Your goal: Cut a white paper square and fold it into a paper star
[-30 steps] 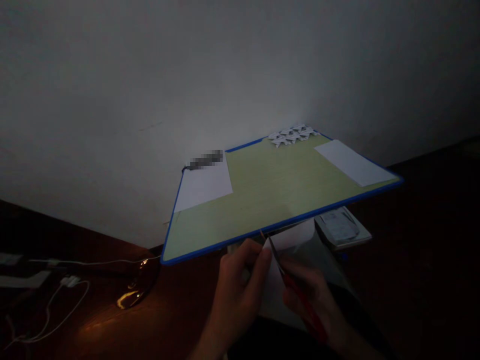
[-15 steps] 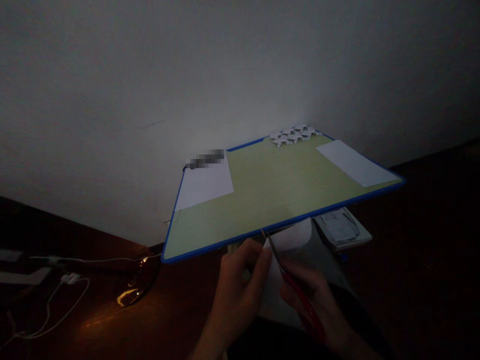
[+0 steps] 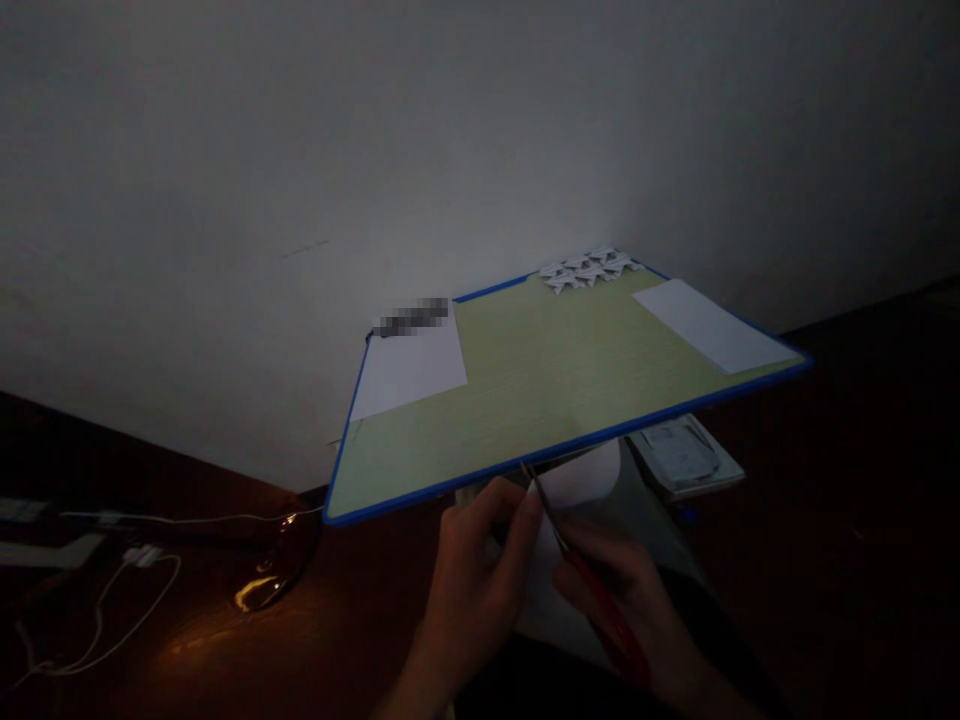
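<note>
Below the front edge of a pale green table (image 3: 555, 370) with a blue rim, my left hand (image 3: 484, 560) pinches a sheet of white paper (image 3: 581, 478) between thumb and fingers. My right hand (image 3: 626, 590) is wrapped round the red handles of a pair of scissors (image 3: 611, 620). The blades run up and to the left across the paper, their tips close to my left fingertips and the table's rim. The paper's lower part hangs beneath the blades, partly hidden by my right fingers.
White sheets (image 3: 409, 365) lie at the table's left, and a paper stack (image 3: 716, 325) at its right. Several small folded paper shapes (image 3: 589, 270) sit at the back, against the wall. A book-like object (image 3: 686, 455) juts out below the table. White cables (image 3: 142, 560) and a lit glossy object (image 3: 259, 590) are at lower left.
The scissor blades look closer together, and the paper's upper flap has dropped slightly. My right fingers have shifted a little; my left hand stays nearly still.
</note>
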`<state>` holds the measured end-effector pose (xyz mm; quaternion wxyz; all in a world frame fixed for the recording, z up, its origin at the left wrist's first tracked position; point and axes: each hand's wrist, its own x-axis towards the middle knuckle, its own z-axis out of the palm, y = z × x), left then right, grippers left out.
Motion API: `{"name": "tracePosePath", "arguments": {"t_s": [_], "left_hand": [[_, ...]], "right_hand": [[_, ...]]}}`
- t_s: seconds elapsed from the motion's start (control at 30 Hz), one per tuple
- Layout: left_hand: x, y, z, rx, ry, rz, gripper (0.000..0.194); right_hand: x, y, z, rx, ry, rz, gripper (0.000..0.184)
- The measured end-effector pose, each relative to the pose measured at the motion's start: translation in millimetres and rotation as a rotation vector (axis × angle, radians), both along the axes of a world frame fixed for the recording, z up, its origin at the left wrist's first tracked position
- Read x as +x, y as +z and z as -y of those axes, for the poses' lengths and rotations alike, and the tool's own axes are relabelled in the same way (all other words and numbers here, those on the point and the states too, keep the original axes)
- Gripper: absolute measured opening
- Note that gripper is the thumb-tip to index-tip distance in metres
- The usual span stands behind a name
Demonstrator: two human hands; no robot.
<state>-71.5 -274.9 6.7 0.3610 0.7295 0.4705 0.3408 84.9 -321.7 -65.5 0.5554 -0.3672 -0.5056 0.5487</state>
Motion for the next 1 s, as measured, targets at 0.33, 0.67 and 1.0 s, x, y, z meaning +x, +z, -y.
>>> {"name": "tracePosePath", "arguments": {"t_s": [0.33, 0.67, 1.0], "left_hand": [[0.6, 0.6, -1.1, -0.013, -0.009, 0.002, 0.037], [0.6, 2.6, -3.4, 0.012, -0.017, 0.017, 0.037], [2.3, 3.6, -1.6, 0.018, 0.007, 0.009, 0.037]], "right_hand": [[0.6, 1.1, 0.1, 0.015, 0.003, 0.025, 0.033], [-1.6, 7.3, 1.0, 0.014, 0.011, -0.025, 0.030], [-2.7, 6.6, 0.3, 0.022, -0.041, 0.011, 0.028]]}}
